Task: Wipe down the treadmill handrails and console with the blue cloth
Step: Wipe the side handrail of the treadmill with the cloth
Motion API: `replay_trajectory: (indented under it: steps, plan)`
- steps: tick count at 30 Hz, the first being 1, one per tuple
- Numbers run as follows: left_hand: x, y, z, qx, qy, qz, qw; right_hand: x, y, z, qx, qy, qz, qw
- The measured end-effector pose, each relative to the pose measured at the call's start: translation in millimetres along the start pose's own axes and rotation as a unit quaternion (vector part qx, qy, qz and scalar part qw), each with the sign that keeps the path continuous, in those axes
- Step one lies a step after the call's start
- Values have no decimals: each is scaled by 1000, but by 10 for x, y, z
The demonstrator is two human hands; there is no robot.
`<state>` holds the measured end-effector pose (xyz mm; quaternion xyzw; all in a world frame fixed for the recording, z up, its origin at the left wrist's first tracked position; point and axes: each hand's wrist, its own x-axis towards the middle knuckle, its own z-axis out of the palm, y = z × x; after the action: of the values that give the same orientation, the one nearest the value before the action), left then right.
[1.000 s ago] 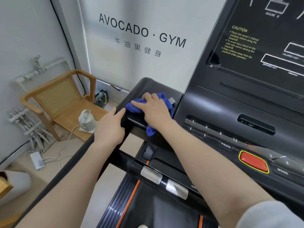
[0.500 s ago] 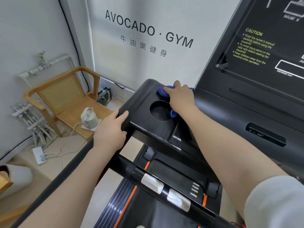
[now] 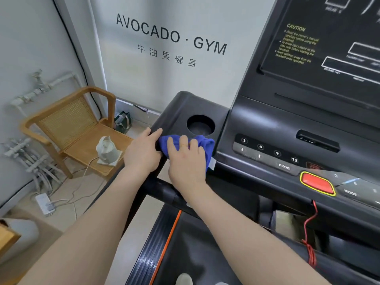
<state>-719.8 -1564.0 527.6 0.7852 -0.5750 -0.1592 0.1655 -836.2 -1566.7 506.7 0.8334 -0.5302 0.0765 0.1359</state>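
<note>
The right hand, fingers spread flat on the cloth, has drawn it back from behind the cup hole to the console's near edge, the left hand resting open just beside it, so the tray looks nearly wiped.

Right hand: flat on the blue cloth, pressing it to the console tray.
Left hand: rests on the tray's left edge.
Cup holder: just beyond the cloth.
</note>
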Motion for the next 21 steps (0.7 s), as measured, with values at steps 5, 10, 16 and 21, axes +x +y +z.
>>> replay_trajectory:
  steps: [5,10,16,21]
  plan:
    - [-10,10,-11,-15,2,18,1000,138,-73,5,8,8,-18,1000]
    - [-13,-27,-11,-15,-5,15,1000,114,168,-1,-27,34,-108,993]
    - [-40,-20,-28,1,0,5,1000,-120,816,9,-45,80,-206,974]
    - [-38,-15,-13,15,7,7,1000,-243,1079,80,-80,105,-249,959]
